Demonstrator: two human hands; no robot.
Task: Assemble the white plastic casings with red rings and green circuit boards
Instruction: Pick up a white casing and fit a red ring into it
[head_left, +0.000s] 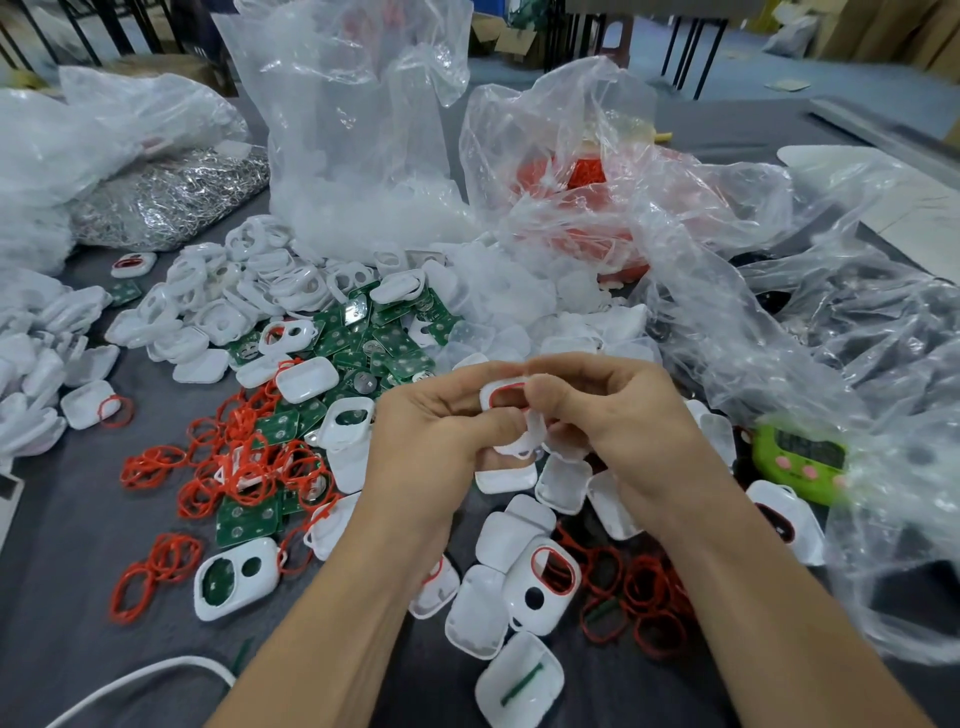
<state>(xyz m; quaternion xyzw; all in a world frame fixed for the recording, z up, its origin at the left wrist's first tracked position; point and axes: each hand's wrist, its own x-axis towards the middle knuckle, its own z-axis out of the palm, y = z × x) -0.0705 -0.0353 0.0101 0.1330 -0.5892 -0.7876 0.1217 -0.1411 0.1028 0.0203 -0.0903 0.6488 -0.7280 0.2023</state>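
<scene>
**A:** Where is the white casing now?

**B:** The white casing (484, 395) is held above the grey table (62, 597), between the two hands. It is on the near side of the heap of green circuit boards (395, 338).

**A:** Which way does it point?

**B:** Its face with the oblong window looks up toward the camera. A red ring (504, 387) sits in this window. The long side of the window runs about left to right. Fingers cover the rest of the shell, so its full long axis I cannot tell.

**A:** And the fingers?

**B:** The left hand (436, 431) has its fingers curled close. Its thumb lies just under the casing and grips it from the left. The right hand (613, 410) is also curled, and its thumb and forefinger pinch the right edge of the casing, at the ring. A second white part (524, 441) shows just below, between both hands. Which hand holds it I cannot tell.

**A:** What is near?

**B:** Loose red rings (244, 467) lie at the left, and more white shells (483, 610) lie under the wrists.
</scene>
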